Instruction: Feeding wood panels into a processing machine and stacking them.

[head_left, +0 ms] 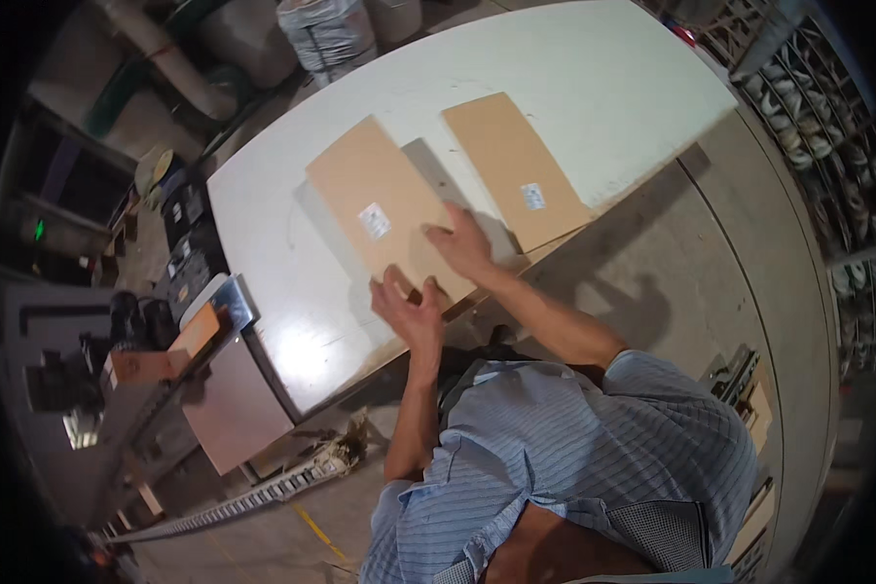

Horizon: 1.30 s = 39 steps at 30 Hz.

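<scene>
A flat brown rectangular board (380,185) with a small white printed label lies at an angle over the white table, its near end by my body. My left hand (412,310) grips its near left edge with bent fingers, thumb toward the near end. At the board's right long edge is my right hand (460,245), thumb over the top face and the other fingers along the side. Shadows show on both sides of the board; whether it is slightly raised I cannot tell. To its right, untouched, rests a second brown board (511,161) with a similar label.
The white table (594,88) has its near edge just before my body. Machine parts and an orange piece (197,331) stand off its left end. A wrapped white bundle (326,34) is behind it. Racks of pale items (798,107) line the far right.
</scene>
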Each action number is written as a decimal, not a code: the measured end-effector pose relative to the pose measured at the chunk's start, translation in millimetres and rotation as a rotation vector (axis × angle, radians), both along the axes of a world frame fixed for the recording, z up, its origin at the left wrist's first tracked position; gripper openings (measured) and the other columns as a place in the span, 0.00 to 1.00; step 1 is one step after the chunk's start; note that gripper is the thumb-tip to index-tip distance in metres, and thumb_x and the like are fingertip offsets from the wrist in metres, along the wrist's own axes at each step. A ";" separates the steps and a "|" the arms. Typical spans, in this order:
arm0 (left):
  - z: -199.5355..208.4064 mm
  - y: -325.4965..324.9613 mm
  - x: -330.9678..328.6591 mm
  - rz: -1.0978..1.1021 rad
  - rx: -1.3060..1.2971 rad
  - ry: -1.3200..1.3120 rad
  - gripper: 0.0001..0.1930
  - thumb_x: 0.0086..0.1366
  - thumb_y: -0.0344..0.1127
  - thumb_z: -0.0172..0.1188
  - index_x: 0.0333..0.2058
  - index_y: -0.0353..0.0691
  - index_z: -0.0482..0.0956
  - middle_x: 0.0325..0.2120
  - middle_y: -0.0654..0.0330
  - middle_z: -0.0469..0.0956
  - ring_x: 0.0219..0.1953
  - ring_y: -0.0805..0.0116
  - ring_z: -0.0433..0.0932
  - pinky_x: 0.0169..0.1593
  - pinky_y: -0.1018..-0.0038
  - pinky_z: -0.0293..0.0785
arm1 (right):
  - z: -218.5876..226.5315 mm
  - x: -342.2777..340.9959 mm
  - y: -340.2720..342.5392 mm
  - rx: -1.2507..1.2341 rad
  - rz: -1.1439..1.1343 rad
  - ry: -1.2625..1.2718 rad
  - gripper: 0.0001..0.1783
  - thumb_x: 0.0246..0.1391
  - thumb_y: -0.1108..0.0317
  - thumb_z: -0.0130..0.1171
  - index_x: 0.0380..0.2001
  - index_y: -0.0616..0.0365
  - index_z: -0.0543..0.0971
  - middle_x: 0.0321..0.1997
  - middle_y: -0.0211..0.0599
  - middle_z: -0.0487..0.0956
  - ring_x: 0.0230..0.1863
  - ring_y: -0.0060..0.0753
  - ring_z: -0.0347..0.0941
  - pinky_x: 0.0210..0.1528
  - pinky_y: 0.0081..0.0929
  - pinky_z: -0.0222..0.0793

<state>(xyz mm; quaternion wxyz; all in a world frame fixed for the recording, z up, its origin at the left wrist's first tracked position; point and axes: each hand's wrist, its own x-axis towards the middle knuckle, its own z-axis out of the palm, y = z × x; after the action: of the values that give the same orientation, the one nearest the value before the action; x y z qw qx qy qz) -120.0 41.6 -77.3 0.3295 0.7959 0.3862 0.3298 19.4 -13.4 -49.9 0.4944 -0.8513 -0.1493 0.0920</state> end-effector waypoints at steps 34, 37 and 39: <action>-12.6 -102.8 151.5 -0.671 -0.146 -0.170 0.34 0.47 0.23 0.70 0.56 0.30 0.68 0.59 0.35 0.63 0.57 0.35 0.68 0.55 0.57 0.74 | -63.8 179.9 -178.8 -0.173 -0.101 -0.207 0.24 0.55 0.63 0.62 0.55 0.55 0.75 0.50 0.51 0.79 0.56 0.58 0.70 0.60 0.49 0.63; -18.0 -92.1 152.8 -0.739 -0.218 -0.175 0.37 0.44 0.25 0.72 0.56 0.32 0.69 0.60 0.33 0.63 0.58 0.34 0.68 0.56 0.55 0.72 | -64.4 186.1 -182.9 -0.132 -0.058 -0.174 0.23 0.55 0.64 0.61 0.55 0.56 0.74 0.49 0.52 0.79 0.54 0.58 0.71 0.57 0.49 0.65; -22.4 -85.0 152.8 -0.760 -0.260 -0.180 0.38 0.42 0.27 0.74 0.55 0.33 0.70 0.60 0.31 0.63 0.57 0.33 0.69 0.56 0.53 0.71 | -66.9 188.8 -185.1 -0.133 -0.064 -0.176 0.23 0.56 0.64 0.61 0.55 0.56 0.74 0.49 0.53 0.79 0.54 0.58 0.72 0.57 0.49 0.66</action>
<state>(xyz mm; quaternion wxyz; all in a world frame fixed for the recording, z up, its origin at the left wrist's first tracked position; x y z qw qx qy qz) 32.8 -43.4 -99.7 0.5584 0.8015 0.0727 0.2013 208.2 -198.5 -116.8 0.4245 -0.8914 -0.1585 0.0110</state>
